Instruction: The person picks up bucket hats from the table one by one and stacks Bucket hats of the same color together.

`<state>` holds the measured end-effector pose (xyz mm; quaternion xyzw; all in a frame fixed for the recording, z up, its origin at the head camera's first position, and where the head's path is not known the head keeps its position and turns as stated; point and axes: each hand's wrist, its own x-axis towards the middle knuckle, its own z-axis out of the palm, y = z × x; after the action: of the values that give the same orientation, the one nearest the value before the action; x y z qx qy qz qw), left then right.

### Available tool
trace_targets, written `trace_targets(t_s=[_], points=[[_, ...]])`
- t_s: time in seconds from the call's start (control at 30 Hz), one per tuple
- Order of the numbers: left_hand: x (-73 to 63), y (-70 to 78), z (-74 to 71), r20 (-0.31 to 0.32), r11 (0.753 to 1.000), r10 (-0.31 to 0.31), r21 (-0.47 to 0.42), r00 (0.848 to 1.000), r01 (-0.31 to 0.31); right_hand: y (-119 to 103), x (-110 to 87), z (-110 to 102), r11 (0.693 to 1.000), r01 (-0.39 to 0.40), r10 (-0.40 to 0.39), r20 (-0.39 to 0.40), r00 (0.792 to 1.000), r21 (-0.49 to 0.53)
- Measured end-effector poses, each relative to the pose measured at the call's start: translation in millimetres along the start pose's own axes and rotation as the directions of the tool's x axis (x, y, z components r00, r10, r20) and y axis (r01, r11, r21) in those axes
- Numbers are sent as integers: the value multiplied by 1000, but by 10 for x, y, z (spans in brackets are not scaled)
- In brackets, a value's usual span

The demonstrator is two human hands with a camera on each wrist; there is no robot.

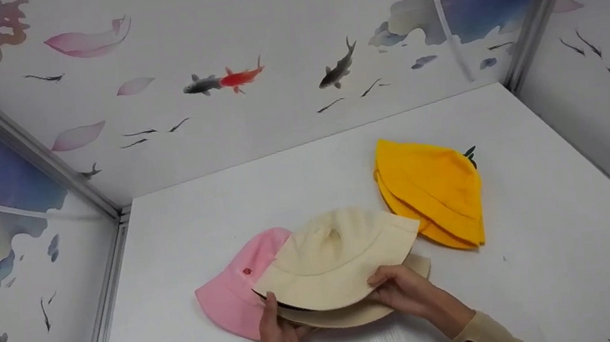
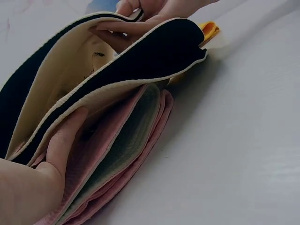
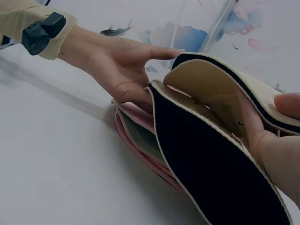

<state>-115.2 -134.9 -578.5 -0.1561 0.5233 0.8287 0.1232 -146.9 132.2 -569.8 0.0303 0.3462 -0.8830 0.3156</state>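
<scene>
A cream bucket hat (image 1: 341, 261) with a dark navy brim underside (image 3: 197, 154) is held above the white table, its opening parted toward me. My left hand (image 1: 280, 335) holds the left end of the brim, thumb on the upper edge and fingers at the lower one. At the right part of the brim, my right hand (image 1: 409, 293) pinches the upper layer between thumb and fingers. A beige lining (image 2: 70, 70) shows inside. Partly hidden behind the cream hat, a pink bucket hat (image 1: 232, 288) lies folded on the table.
A folded yellow bucket hat (image 1: 434, 194) with a small green piece lies at the back right, close to the cream hat's edge. Walls (image 1: 286, 120) printed with fish and petals enclose the white table (image 1: 561, 254) at the back and both sides.
</scene>
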Motion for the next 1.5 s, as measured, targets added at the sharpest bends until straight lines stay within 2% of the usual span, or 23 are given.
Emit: trace_targets(t_s=[0.23, 0.4, 0.5, 0.67, 0.8, 0.9, 0.97, 1.0, 1.07, 1.13, 1.2, 1.23, 1.3, 1.33, 1.4, 1.5], points=[[9, 3, 45, -99, 999, 11, 31, 995, -8, 39, -6, -75, 999, -41, 42, 27, 999, -27], [22, -16, 50, -146, 1000, 10, 30, 989, -6, 48, -46, -141, 994, -71, 72, 12, 997, -86], [20, -29, 35, -118, 1000, 15, 29, 993, -12, 22, -73, -185, 991, -77, 77, -8, 997, -106], [12, -31, 7, -57, 1000, 29, 11, 998, -28, -112, -91, -281, 990, -49, 42, -54, 998, -133], [16, -32, -6, -45, 999, 32, -1, 998, -32, -259, -110, -381, 983, -2, -13, -83, 996, -183], [19, -32, -10, -48, 1000, 30, -5, 998, -30, -357, -123, -440, 966, 38, -84, -171, 982, -256], [16, -27, -9, -52, 1000, 28, -2, 998, -28, -409, -127, -464, 935, 42, -144, -269, 952, -352], [17, -26, -9, -54, 1000, 27, 1, 998, -27, -433, -126, -473, 914, 30, -173, -324, 930, -404], [15, -23, -5, -54, 999, 30, 13, 998, -29, -481, -128, -478, 851, -26, -227, -411, 883, -524], [14, -19, 2, -54, 999, 34, 28, 998, -33, -528, -129, -475, 770, -95, -279, -468, 839, -631], [14, -16, 8, -60, 999, 37, 39, 998, -34, -573, -131, -467, 697, -163, -306, -495, 813, -699], [14, -14, 11, -61, 999, 36, 40, 997, -33, -593, -132, -464, 661, -191, -315, -500, 807, -725], [19, -9, 19, -71, 999, 29, 40, 997, -26, -629, -130, -464, 618, -222, -325, -503, 801, -754], [20, -5, 23, -75, 999, 23, 41, 997, -20, -645, -132, -465, 599, -226, -330, -494, 805, -769], [25, 1, 32, -87, 999, 11, 50, 996, -6, -667, -136, -464, 565, -237, -332, -481, 812, -790], [38, 6, 48, -95, 998, 6, 64, 995, 0, -680, -135, -465, 536, -243, -330, -466, 821, -808]])
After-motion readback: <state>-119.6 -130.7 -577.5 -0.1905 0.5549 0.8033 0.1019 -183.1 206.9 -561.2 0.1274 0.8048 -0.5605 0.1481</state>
